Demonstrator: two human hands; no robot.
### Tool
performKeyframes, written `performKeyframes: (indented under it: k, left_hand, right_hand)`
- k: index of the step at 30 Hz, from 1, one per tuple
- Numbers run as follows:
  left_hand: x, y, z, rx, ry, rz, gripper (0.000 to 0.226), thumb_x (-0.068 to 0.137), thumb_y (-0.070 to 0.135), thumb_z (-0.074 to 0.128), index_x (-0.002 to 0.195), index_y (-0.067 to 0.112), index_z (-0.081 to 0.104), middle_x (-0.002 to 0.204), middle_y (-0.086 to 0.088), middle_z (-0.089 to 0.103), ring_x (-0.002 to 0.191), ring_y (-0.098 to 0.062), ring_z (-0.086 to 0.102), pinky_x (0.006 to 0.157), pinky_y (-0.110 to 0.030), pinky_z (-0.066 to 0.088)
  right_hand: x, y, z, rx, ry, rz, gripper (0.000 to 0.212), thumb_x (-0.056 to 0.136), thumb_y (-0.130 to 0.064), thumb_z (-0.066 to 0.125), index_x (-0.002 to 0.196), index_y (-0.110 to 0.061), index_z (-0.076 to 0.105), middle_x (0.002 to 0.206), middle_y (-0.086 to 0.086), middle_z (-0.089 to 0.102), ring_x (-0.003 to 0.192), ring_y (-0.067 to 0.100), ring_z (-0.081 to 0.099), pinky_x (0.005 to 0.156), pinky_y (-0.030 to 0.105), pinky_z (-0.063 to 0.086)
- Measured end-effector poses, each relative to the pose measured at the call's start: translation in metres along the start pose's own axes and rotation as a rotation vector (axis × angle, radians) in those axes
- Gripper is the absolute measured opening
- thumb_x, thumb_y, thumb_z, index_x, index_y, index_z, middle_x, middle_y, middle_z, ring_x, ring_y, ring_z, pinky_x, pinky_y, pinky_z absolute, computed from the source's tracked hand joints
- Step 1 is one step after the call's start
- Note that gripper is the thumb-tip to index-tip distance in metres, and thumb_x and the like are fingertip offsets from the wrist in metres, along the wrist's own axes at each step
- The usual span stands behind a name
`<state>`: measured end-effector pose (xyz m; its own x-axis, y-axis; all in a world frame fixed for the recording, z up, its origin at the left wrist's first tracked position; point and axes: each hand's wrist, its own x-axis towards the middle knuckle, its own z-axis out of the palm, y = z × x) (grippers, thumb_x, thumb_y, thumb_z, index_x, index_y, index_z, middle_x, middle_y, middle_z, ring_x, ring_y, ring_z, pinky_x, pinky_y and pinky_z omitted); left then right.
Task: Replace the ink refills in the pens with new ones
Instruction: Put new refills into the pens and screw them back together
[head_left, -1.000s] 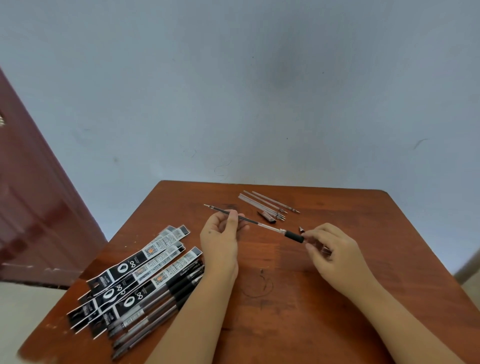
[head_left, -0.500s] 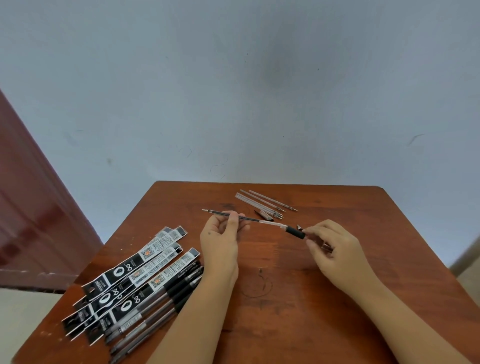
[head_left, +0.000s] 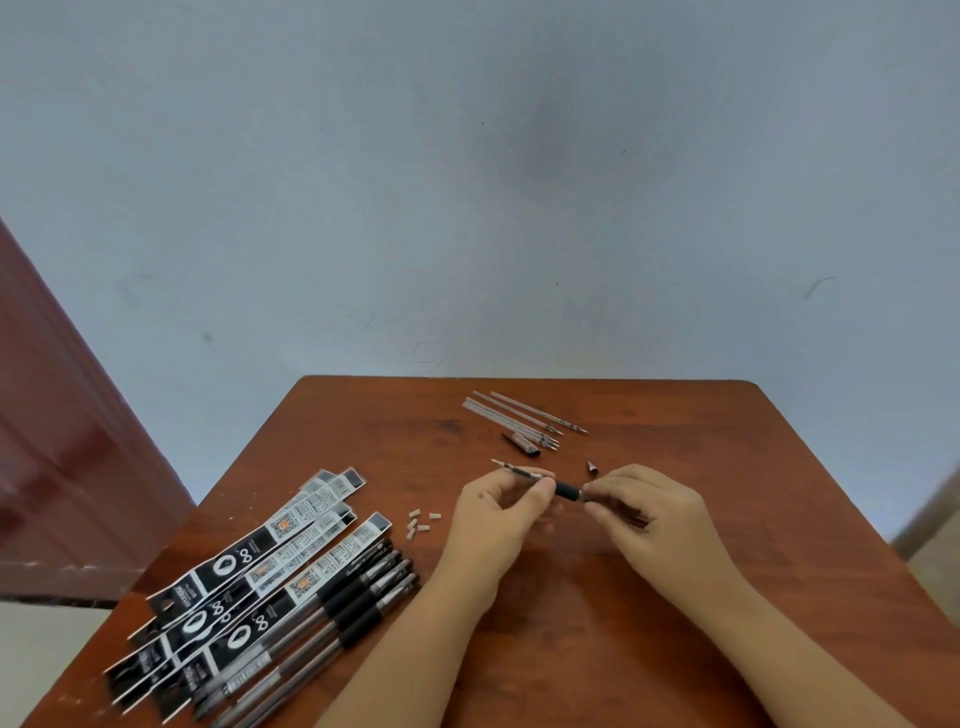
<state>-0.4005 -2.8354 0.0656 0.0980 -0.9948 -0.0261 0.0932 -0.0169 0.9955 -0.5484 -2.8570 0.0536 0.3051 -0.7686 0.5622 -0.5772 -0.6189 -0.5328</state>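
Note:
My left hand (head_left: 496, 512) pinches a thin ink refill (head_left: 514, 472) whose tip points up and left. My right hand (head_left: 641, 506) holds the pen barrel, of which only the black rubber grip (head_left: 567, 489) shows between the two hands. The refill runs into that grip. A small dark cone tip (head_left: 592, 467) lies on the table just above my right hand. A dark pen cap (head_left: 521, 445) lies a little farther back.
Several bare refills (head_left: 524, 415) lie at the back of the brown table (head_left: 597, 623). Black and white refill packets (head_left: 260, 561) and several pens (head_left: 332, 613) lie at front left. Small pale caps (head_left: 422, 521) sit left of my left hand.
The refill has slid further into the barrel, so less of it sticks out left of my left hand. My hands have come closer together. The camera tipped, showing the small pale caps.

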Motion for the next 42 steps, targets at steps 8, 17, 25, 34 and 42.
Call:
performKeyframes:
  k: [8, 17, 25, 34, 42]
  left_hand:
    - [-0.001, 0.005, 0.0, -0.036, 0.017, 0.081, 0.021, 0.088, 0.007, 0.051, 0.072, 0.014, 0.063, 0.069, 0.002, 0.068, 0.075, -0.015, 0.062, 0.075, -0.031, 0.052]
    - [0.0, 0.017, -0.011, -0.095, 0.178, 0.144, 0.02, 0.092, 0.015, 0.045, 0.08, 0.015, 0.061, 0.057, 0.001, 0.055, 0.039, -0.002, 0.047, 0.041, -0.013, 0.041]
    - [0.002, 0.005, -0.014, 0.444, 0.222, 0.429, 0.015, 0.086, 0.024, 0.057, 0.09, 0.016, 0.07, 0.072, 0.014, 0.061, 0.061, 0.007, 0.053, 0.06, -0.007, 0.041]
    - [0.004, -0.002, -0.017, 0.942, 0.087, 0.579, 0.029, 0.088, 0.025, 0.042, 0.106, 0.017, 0.063, 0.09, 0.0, 0.058, 0.08, -0.011, 0.051, 0.057, -0.011, 0.03]
    - [0.005, -0.004, -0.013, 1.037, 0.055, 0.52, 0.027, 0.092, 0.023, 0.044, 0.115, 0.021, 0.058, 0.101, 0.002, 0.057, 0.092, -0.011, 0.051, 0.068, -0.014, 0.03]
  right_hand:
    - [0.0, -0.004, -0.004, 0.065, -0.018, -0.006, 0.024, 0.073, -0.028, 0.059, 0.08, -0.009, 0.072, 0.077, -0.011, 0.06, 0.079, -0.013, 0.053, 0.069, -0.003, 0.04]
    - [0.007, 0.014, -0.007, -0.074, 0.016, 0.293, 0.014, 0.082, -0.008, 0.06, 0.093, -0.007, 0.068, 0.086, 0.001, 0.062, 0.069, 0.0, 0.053, 0.064, 0.004, 0.037]
    - [0.04, 0.011, 0.002, -0.359, -0.304, 0.487, 0.037, 0.089, -0.03, 0.05, 0.119, -0.008, 0.053, 0.119, 0.009, 0.056, 0.107, 0.022, 0.053, 0.09, 0.028, 0.04]
    - [0.056, 0.016, 0.014, -0.432, -0.395, 0.442, 0.029, 0.089, -0.016, 0.046, 0.115, -0.011, 0.058, 0.12, 0.01, 0.057, 0.113, 0.025, 0.05, 0.092, 0.027, 0.039]
    - [0.02, 0.011, -0.008, 0.255, -0.105, 0.484, 0.018, 0.083, -0.006, 0.058, 0.077, -0.022, 0.064, 0.072, -0.005, 0.065, 0.072, 0.011, 0.058, 0.065, 0.02, 0.044]
